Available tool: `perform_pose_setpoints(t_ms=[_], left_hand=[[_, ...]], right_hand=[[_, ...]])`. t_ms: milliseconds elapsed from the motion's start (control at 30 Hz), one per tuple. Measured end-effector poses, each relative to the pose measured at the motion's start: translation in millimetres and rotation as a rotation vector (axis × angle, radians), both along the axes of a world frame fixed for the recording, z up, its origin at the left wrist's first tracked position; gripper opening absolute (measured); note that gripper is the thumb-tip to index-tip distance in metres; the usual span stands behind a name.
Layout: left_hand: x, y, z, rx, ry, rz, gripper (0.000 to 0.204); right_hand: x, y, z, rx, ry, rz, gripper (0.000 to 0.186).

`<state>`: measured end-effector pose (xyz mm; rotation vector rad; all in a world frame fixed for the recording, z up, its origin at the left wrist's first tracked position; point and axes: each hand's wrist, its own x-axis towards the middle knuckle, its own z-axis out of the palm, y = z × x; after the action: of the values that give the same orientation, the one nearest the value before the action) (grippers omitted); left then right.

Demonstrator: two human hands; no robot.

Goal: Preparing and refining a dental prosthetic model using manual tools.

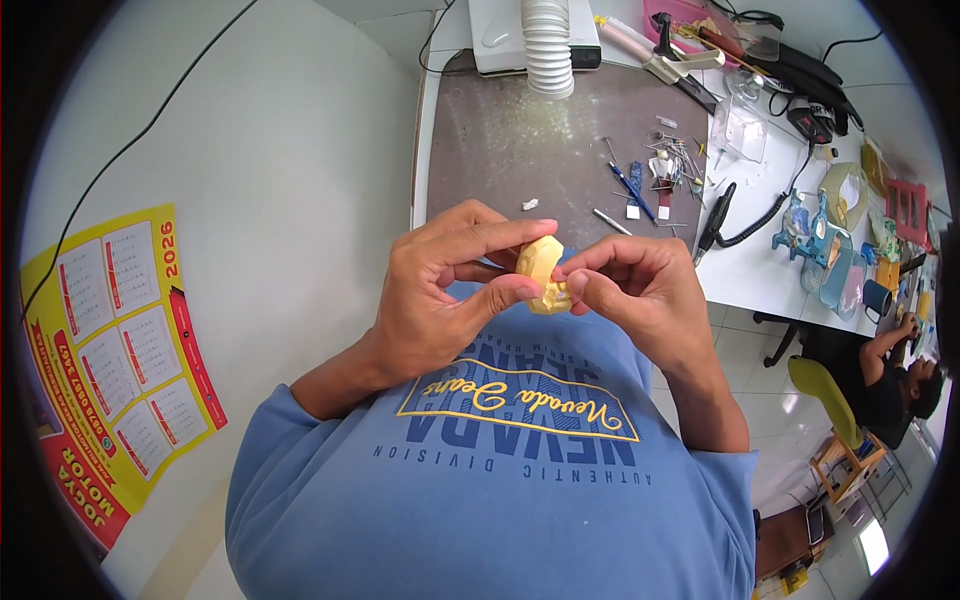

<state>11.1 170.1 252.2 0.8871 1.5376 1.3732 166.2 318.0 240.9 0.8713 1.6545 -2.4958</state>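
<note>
Inwardly angled, the left grip (428,272) clasps and the right grip (645,293) pinches a yellow cast (541,260).

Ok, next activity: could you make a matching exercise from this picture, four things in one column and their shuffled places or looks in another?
Column one
1. pale yellow piece
2. hose
3. calendar
4. blue pen-shaped tool

Column two
A. white and ribbed
B. lying on the dark work surface
C. between the left hand and right hand
D. on the wall at left

Pairs: 1-C; 2-A; 3-D; 4-B
</note>
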Motion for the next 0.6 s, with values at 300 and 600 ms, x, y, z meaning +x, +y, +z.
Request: perform_pose_setpoints(t_ms=[300, 600], left_hand=[[-2, 0, 0, 0.054, 0.101, -0.015, 0.042], [-1, 0, -1, 0.084, 0.149, -0.014, 0.038]], right_hand=[[-6, -8, 1, 0.178, 0.074, -0.07, 0.016], [-10, -11, 1, 0.256, 0.084, -0.076, 0.011]])
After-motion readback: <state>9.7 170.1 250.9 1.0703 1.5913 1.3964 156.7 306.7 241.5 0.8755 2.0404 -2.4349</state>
